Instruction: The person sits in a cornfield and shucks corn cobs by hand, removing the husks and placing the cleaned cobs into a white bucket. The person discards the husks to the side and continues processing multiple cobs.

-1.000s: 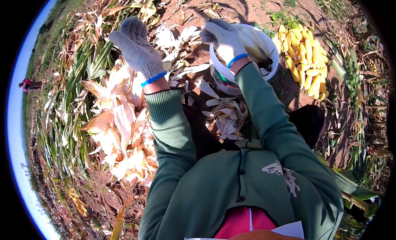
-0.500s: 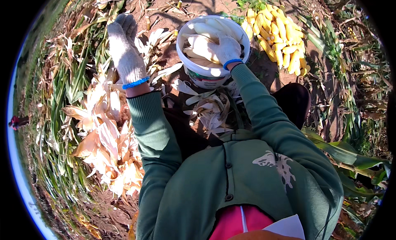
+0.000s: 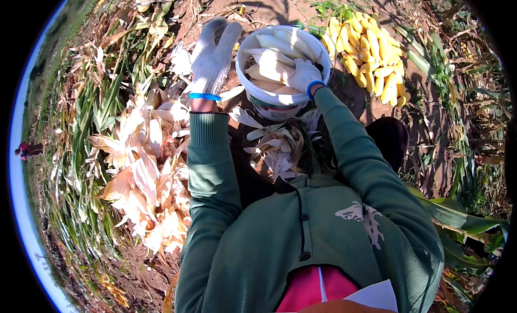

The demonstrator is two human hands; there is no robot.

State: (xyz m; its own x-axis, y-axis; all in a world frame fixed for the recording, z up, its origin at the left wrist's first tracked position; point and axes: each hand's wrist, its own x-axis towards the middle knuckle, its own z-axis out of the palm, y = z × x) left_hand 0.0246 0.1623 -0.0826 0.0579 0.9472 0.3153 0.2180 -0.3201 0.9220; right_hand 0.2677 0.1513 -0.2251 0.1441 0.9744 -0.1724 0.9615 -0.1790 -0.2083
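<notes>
A white bucket [image 3: 250,89] stands on the ground before me, holding several ears of corn in pale, dry husks. Inside its right side, my right hand [image 3: 306,76], in a white knit glove with a blue cuff, grips the end of a husk-covered ear of corn [image 3: 274,67]; its fingertips are partly hidden. My left hand [image 3: 212,57], gloved alike, is raised just left of the bucket rim. Its thumb and fingers are spread, with nothing between them.
Bare yellow corn ears [image 3: 371,57] lie piled right of the bucket. A heap of stripped husks [image 3: 148,178] spreads at the left, with more loose husks [image 3: 277,149] below the bucket. Cut stalks [image 3: 102,106] line both sides. A distant person [image 3: 24,150] shows at the far left.
My left hand has come right, from over the husks and stalks to beside the bucket. My right hand stays in the bucket, on the ear of corn.
</notes>
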